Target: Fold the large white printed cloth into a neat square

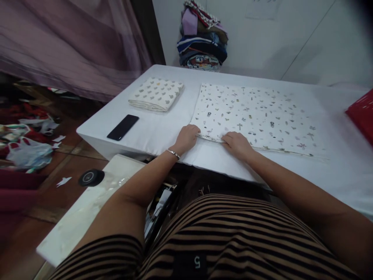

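Both hands, left (188, 137) and right (237, 143), pinch the printed cloth's (256, 112) near edge; waistband reads 5.

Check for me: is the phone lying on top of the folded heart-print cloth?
No, the phone lies on the bare table, apart from the folded cloth.

Folded heart-print cloth (156, 94) on white table (175, 120), black phone (122, 127) near it by the table edge. Stack of folded clothes (202, 37) against far wall. Red item (363, 112) at right. Purple curtain (72, 42); plastic bags (27, 151) on floor.
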The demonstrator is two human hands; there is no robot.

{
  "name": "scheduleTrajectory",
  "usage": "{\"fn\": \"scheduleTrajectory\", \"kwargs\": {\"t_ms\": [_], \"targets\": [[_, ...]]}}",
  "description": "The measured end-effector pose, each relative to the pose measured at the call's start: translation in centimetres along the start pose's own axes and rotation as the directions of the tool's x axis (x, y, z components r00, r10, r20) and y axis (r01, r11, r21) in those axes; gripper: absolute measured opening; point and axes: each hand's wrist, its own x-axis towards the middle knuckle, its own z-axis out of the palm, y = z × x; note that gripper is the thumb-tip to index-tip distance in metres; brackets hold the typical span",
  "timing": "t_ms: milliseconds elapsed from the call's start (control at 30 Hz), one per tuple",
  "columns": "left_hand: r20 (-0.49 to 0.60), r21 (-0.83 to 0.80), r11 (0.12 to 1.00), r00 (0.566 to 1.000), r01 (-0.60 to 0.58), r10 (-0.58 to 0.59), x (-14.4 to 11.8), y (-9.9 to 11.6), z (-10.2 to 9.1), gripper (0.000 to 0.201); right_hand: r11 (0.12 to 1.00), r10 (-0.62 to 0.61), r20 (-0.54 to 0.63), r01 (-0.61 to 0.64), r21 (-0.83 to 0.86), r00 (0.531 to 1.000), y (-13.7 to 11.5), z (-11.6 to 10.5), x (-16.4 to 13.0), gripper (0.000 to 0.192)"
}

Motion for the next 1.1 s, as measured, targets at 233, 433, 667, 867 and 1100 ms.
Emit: {"fn": "scheduleTrajectory", "kwargs": {"t_ms": [233, 433, 667, 867, 1100], "targets": [[0.021, 0.012, 1.0, 1.0, -0.013, 0.013, -0.4, -0.5, -0.1, 0.034, 0.998, 0.026, 0.025, -0.025, -0.05, 0.999, -1.3, 0.0, 0.3, 0.025], [-0.023, -0.071, 0.995, 0.997, 0.077, -0.079, -0.6, -0.3, -0.4, 0.036, 0.996, 0.05, 0.059, -0.045, -0.078, 0.997, -1.8, -0.3, 0.6, 0.023], [-0.101, -0.175, 0.951, 0.956, 0.256, -0.276, -0.2, -0.3, -0.1, 0.029, 0.995, 0.029, -0.009, -0.03, -0.093, 1.0, -2.8, 0.2, 1.9, 0.018], [-0.057, -0.062, 0.901, 0.9, 0.429, -0.432, 0.9, -0.1, -1.2, 0.032, 0.998, -0.008, -0.092, 0.003, -0.06, 0.996, -3.3, 1.4, 3.0, 0.014], [-0.057, -0.05, 0.882, 0.88, 0.469, -0.472, 1.0, -0.8, -0.4, 0.033, 0.949, 0.042, -0.177, 0.016, 0.313, 0.983, -2.8, -2.9, 2.6, 0.014]]}}
